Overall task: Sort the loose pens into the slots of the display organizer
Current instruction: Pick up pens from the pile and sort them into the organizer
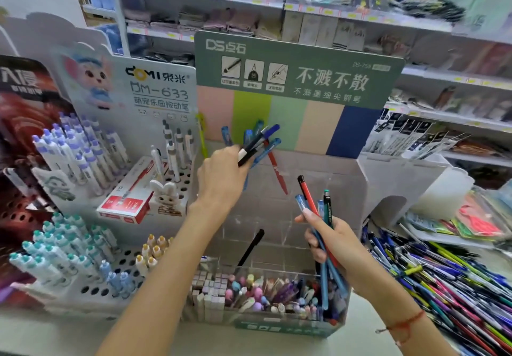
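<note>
- Display organizer: clear plastic tiered slots at centre, under a green header card with pastel stripes; its near compartments are packed with pastel pens and erasers, and the slots behind them look mostly unfilled.
- White pegboard stand, left of the organizer: teal-capped, purple-capped and yellow-capped pens stand upright in its holes; a red-and-white box lies on its upper tier.
- Loose pens: a mixed-colour heap at near right, beside the organizer.
- Left hand: raised over the far slots, fingers curled round a fan of blue pens, one black-and-white and one red among them.
- Right hand: near right of the organizer, fingers gripping a second bundle of blue, red and dark green pens, tips up.
- Black pen: leans alone in a middle slot.
</note>
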{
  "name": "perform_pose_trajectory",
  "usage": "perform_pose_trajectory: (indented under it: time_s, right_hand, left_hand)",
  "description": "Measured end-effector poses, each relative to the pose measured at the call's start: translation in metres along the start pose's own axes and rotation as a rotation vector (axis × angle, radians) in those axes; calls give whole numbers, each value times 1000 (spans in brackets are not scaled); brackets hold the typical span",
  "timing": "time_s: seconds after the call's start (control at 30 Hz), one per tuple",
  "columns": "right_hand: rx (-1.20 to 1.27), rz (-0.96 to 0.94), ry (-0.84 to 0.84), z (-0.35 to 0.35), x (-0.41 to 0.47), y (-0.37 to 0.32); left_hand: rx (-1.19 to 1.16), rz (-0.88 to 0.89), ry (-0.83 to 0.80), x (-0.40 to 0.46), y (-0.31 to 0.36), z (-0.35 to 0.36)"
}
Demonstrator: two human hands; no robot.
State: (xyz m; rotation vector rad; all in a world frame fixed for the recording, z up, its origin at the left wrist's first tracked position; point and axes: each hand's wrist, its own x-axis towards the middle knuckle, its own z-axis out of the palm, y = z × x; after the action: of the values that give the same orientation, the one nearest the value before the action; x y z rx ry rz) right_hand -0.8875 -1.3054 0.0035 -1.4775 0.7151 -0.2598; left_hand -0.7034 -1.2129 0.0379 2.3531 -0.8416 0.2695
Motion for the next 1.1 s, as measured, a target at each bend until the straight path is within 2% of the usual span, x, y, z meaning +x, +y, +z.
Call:
perform_pose_trajectory:
  time_s: [0.13, 0.2, 0.27, 0.37, 0.43, 0.5, 0.6, 0.67, 0.73, 0.83, 0.93, 1.03, 1.1]
  right_hand:
    - [37, 38, -133, -5, -3, -2]
    - [25, 36, -251, -5, -7, -4]
    - [23, 42, -356, -1, -10, -6]
    - [2, 30, -450, 5, -12, -8]
    - [-15, 21, -460, 8, -11, -10]
    - [12, 49, -427, 10, -8, -8]
    - [106, 128, -259, 10, 0, -5]
    - [128, 140, -133, 5, 5, -3]
    - [154, 131, -59, -1, 6, -3]
    - [164, 82, -28, -12, 4, -2]
    - [149, 49, -25, -19, 4, 0]
    - [236, 40, -84, -24, 4, 0]
    - [328, 52, -159, -26, 3, -2]
  left_hand:
    - [-300, 11, 114, -20, -6, -8]
    - [-565, -95, 105, -39, -4, -12]
    - [-784, -223, -42, -53, 0, -11]
    - [-864, -274, -331, -64, 4, -4]
    - [-951, -288, -440, -66, 7, -4]
    - [-1052, -306, -392, -65, 10, -6]
    - [-1193, -326, -102, -54, 12, -15]
    - [-1176, -211, 131, -44, 12, -20]
    - [-1048, -66, 328, -34, 14, -20]
    - [-853, 83, 479, -22, 20, -12]
    - [-674, 129, 421, -10, 22, 3]
    - [-413, 12, 169, -1, 26, 14]
    - [-346, -60, 45, 0, 27, 16]
